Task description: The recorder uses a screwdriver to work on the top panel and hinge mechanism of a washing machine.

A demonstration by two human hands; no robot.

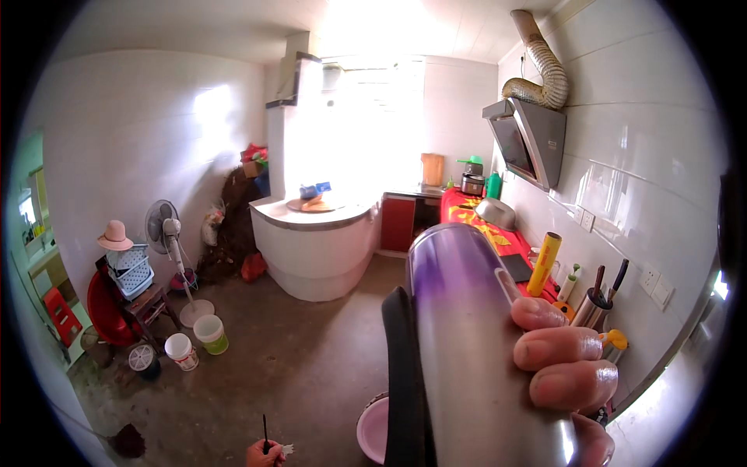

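Note:
Close to the camera, a large kettle or vacuum flask [475, 335], brushed silver with a purple band at its end, fills the lower right. A black curved handle [405, 373] runs along its left side. My right hand [566, 358] is closed round its right side, the fingertips pressed on the metal. At the lower edge, my left hand [258, 454] is closed on a thin black stick-like thing [265, 430] that points upward. A small whitish thing [288, 449] shows beside that hand; its kind cannot be made out.
Behind the flask, a counter with a red cloth [459, 208] holds a metal bowl [496, 213], a yellow cylinder [544, 265] and a knife holder [593, 309]. A pink basin [373, 428] sits low. A rounded white stove [315, 257], buckets [210, 335] and a fan [175, 241] stand leftward.

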